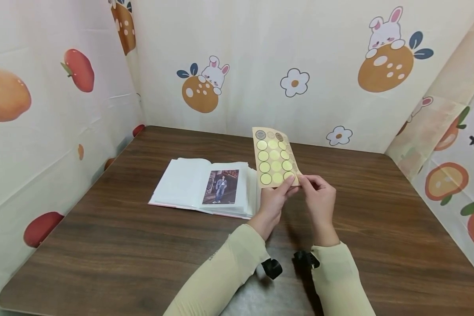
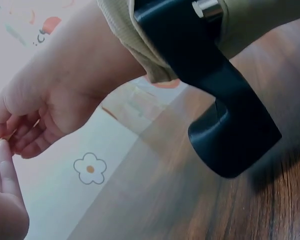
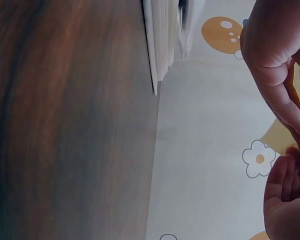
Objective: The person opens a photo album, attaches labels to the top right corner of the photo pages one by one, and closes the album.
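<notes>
A tan sticker sheet [image 1: 269, 156] with rows of round yellow stickers is held up above the table in the head view. My left hand [image 1: 274, 205] grips its lower edge, thumb on the front and fingers behind. At the lower right corner my right hand [image 1: 320, 197] pinches the sheet, close beside the left thumb. Both hands meet at the left side of the left wrist view, where the sheet is mostly hidden. Part of the sheet [image 3: 278, 137] shows behind the fingers in the right wrist view.
An open photo album [image 1: 181, 182] lies on the brown wooden table [image 1: 114, 245], left of the hands. One page carries a photo [image 1: 221, 186] of a standing person. Printed curtains [image 1: 253, 66] hang behind and at both sides of the table.
</notes>
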A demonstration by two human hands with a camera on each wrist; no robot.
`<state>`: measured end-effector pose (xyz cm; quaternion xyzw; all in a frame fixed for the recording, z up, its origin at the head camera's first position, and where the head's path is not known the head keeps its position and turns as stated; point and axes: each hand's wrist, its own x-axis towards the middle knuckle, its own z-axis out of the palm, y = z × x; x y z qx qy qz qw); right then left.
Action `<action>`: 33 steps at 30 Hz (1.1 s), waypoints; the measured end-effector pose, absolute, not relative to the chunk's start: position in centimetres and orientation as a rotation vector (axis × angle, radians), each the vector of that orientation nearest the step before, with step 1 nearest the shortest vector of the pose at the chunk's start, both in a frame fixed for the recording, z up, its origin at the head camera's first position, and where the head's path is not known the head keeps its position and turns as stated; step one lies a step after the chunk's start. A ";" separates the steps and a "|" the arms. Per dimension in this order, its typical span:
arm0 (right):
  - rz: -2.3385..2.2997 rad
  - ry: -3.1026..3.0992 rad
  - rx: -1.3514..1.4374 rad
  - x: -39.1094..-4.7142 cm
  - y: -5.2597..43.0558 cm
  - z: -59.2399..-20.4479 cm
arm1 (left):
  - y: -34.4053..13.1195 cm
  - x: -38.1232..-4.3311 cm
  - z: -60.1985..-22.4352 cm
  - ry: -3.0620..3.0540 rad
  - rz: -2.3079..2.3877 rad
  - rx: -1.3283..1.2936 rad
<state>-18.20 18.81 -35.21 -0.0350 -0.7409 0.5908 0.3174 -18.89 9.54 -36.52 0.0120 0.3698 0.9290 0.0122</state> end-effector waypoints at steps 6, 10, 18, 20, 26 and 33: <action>1.568 -1.956 -0.174 -18.2 18.9 -35.1 | 9.6 -18.7 -36.4 1.189 2.888 -0.071; 1.577 -1.956 -0.206 -18.2 19.1 -35.1 | 9.5 -18.7 -36.5 1.262 2.861 -0.160; 1.633 -1.927 -0.245 -18.1 19.3 -35.2 | 9.6 -18.8 -36.6 1.328 2.828 -0.240; 1.644 -1.910 -0.267 -18.1 19.3 -35.2 | 9.6 -18.7 -36.6 1.346 2.822 -0.238; 1.677 -1.838 -0.309 -18.0 19.7 -35.2 | 9.7 -18.6 -36.9 1.333 2.820 -0.233; 1.768 -1.731 -0.271 -18.1 20.0 -35.1 | 10.6 -19.1 -38.9 1.444 2.783 -0.204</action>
